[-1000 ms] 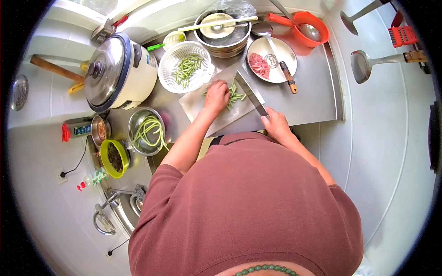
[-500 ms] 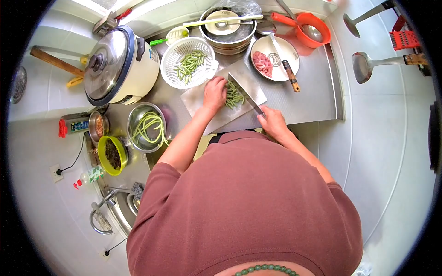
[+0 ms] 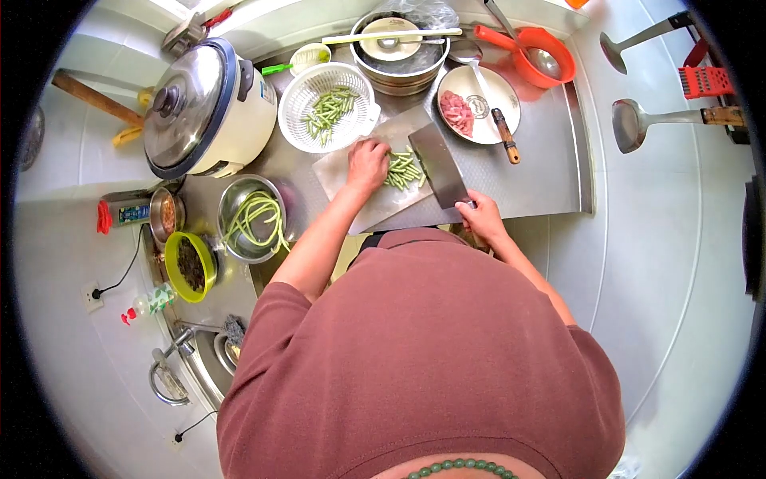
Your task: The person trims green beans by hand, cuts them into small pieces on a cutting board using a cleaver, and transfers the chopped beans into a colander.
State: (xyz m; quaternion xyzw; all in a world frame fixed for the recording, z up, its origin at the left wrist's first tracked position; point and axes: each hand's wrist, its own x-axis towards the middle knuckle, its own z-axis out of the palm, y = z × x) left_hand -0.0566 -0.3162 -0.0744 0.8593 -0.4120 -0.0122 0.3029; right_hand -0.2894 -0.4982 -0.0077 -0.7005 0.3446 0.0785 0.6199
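A cleaver [image 3: 440,166] is held by its handle in my right hand [image 3: 480,215], its broad flat side showing, tilted at the right side of the cut pieces. Short cut green beans [image 3: 404,171] lie in a pile on the pale cutting board [image 3: 387,211]. My left hand [image 3: 369,164] rests at the left side of the pile with its fingers curled closed; whatever is under the fingertips is hidden. Behind the board stands a white colander [image 3: 289,128] with more cut beans in it.
A plate [image 3: 503,88] with sliced meat [image 3: 456,112] and a wooden-handled spatula [image 3: 496,120] is behind right. Long beans fill a steel bowl [image 3: 231,209] at left, near a rice cooker [image 3: 247,132] and a green bowl [image 3: 211,275]. A steel pot [image 3: 399,84] stands behind.
The cleaver has shifted right, away from my left hand, and turned from edge-on to show its flat side. My right hand moved slightly right and down; the left stays almost in place.
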